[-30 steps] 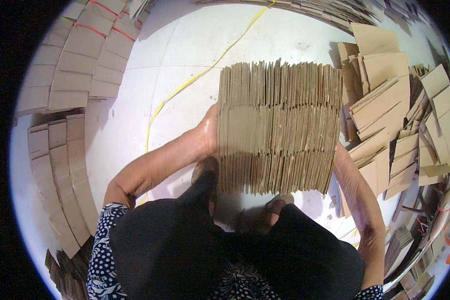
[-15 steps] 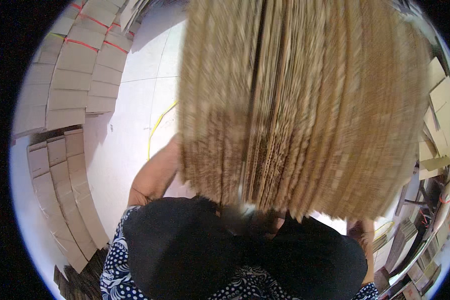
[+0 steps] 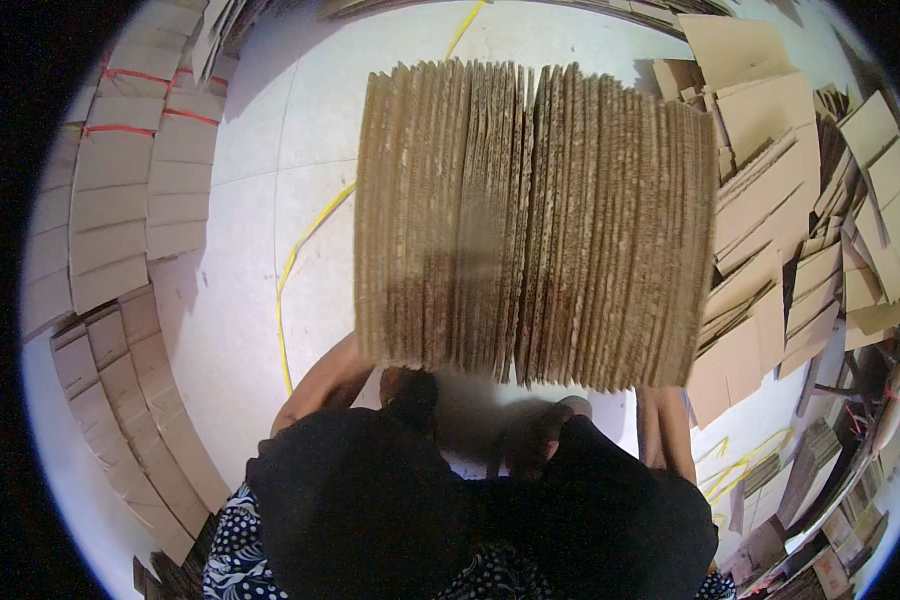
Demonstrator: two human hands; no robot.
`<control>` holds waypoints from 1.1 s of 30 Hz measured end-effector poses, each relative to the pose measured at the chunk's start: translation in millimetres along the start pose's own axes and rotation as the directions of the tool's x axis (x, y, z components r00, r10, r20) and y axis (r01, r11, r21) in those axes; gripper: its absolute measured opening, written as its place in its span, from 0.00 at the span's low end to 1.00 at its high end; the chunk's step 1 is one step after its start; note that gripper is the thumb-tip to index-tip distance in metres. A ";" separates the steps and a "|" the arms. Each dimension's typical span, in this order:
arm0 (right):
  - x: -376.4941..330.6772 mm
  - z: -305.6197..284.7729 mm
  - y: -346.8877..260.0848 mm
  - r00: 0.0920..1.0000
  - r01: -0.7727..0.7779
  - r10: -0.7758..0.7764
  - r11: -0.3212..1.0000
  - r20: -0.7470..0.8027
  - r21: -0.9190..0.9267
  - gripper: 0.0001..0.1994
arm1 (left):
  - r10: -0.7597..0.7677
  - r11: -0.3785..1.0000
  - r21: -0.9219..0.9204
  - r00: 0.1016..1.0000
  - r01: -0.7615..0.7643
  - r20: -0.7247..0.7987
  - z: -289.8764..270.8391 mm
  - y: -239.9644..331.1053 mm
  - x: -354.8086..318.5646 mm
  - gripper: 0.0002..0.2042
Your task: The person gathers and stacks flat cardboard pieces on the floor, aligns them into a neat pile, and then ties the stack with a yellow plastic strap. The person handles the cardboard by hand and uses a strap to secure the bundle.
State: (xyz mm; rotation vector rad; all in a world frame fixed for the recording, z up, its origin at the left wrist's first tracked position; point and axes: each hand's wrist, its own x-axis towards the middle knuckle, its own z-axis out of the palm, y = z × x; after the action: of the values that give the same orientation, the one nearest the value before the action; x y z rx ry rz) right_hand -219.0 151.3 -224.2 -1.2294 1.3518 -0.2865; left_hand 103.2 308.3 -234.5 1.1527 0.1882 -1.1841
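Note:
A thick stack of cardboard sheets (image 3: 535, 230) fills the middle of the view, standing on edge with its corrugated edges turned up. A dark gap splits it a little right of its left half. My left forearm (image 3: 328, 382) reaches to its near left corner. At the near right corner my right forearm (image 3: 662, 430) goes in under the stack. Both hands are hidden by the cardboard; they bear it from its two sides, closed on it as far as the arms show. My shoes show partly below the near edge.
Tied cardboard bundles (image 3: 110, 215) stand along the left, with lower bundles (image 3: 130, 400) nearer me. Flat cardboard pieces (image 3: 760, 190) lie heaped on the right. A yellow strap (image 3: 288, 275) runs over the pale floor (image 3: 245, 220), and more yellow strap (image 3: 750, 465) lies at the lower right.
The cardboard stack has moved down and away from me, and looks smaller. Its far edge and the cardboard heap on the right now show. Both arms have moved with it.

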 end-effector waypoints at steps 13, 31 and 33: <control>10.4 8.7 4.0 0.997 0.063 -0.063 0.998 -0.037 0.014 0.30 | 0.085 0.996 0.033 0.995 -0.084 -0.047 -34.5 -5.9 -24.2 0.22; 8.1 98.3 -125.8 0.869 0.488 -0.493 0.867 0.036 0.100 0.29 | 0.233 0.961 -0.152 0.973 -0.230 -0.001 -59.7 5.2 -13.3 0.22; -1.9 124.4 -169.4 0.785 0.601 -0.609 0.793 0.115 0.098 0.29 | 0.242 0.955 -0.174 0.970 -0.242 -0.021 -80.0 3.2 -23.2 0.22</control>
State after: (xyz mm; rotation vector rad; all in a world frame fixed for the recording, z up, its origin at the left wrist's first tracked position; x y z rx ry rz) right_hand -36.1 145.5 -120.8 -1.5862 0.7824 -0.6733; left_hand 129.8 384.8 -254.3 0.9894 0.1435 -0.9315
